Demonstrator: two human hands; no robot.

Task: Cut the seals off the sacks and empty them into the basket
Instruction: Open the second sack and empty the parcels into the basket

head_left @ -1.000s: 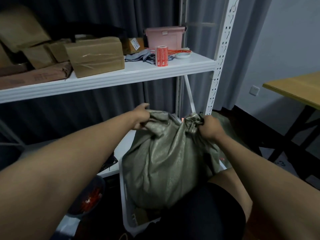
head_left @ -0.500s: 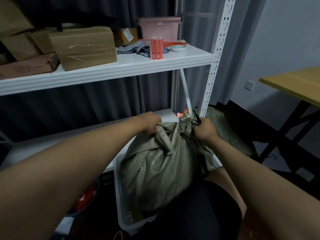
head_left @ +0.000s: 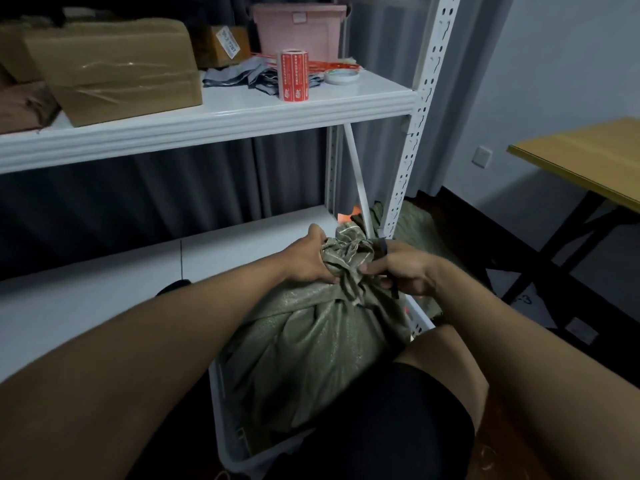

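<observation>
The olive woven sack (head_left: pixel 311 344) stands in the white basket (head_left: pixel 221 427) on the floor, just in front of the lower shelf (head_left: pixel 104 282) of the white rack, its gathered neck (head_left: pixel 346 251) still tied shut at the top. The left hand (head_left: pixel 306 261) curls round the left side of that bunched neck and grips the cloth; the right hand (head_left: pixel 403 268) holds a dark tool (head_left: pixel 393 285), seemingly a cutter, with its fingers touching the neck from the right. To cut the seal well, I would judge the left hand should keep the neck pulled taut and steady while the blade works only on the tie, angled away from the fingers and the fabric. Whether the seal is already cut cannot be told. On the upper shelf (head_left: pixel 242 112) sit a taped cardboard box (head_left: pixel 114 74), a red label roll (head_left: pixel 293 76) and a pink bin (head_left: pixel 299 29). A wooden desk (head_left: pixel 585 157) stands well apart at the right, against a pale wall.
</observation>
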